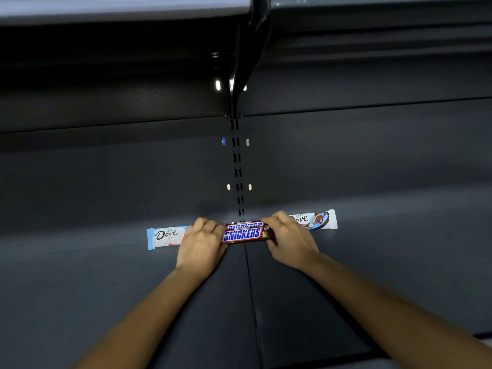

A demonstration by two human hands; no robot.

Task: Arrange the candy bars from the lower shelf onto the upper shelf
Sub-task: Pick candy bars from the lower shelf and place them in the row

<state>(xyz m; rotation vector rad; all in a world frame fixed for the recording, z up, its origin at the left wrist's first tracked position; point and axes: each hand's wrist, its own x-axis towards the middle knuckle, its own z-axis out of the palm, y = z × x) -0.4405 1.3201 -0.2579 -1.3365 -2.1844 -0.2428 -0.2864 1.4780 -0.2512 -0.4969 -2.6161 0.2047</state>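
Note:
Two brown Snickers bars lie at the back of the dark lower shelf (346, 275), the front Snickers bar (241, 234) just before the rear Snickers bar (245, 225). My left hand (199, 245) grips the left end of the front bar with curled fingers. My right hand (288, 239) pinches its right end. A white Dove bar (165, 237) lies flat to the left, partly under my left hand. Another white Dove bar (318, 220) lies to the right, partly behind my right hand. The upper shelf's edge (119, 9) runs across the top.
A slotted black upright (237, 166) runs up the back wall in the middle. A black bracket (247, 49) curves down from the upper shelf. A seam divides the lower shelf into left and right panels.

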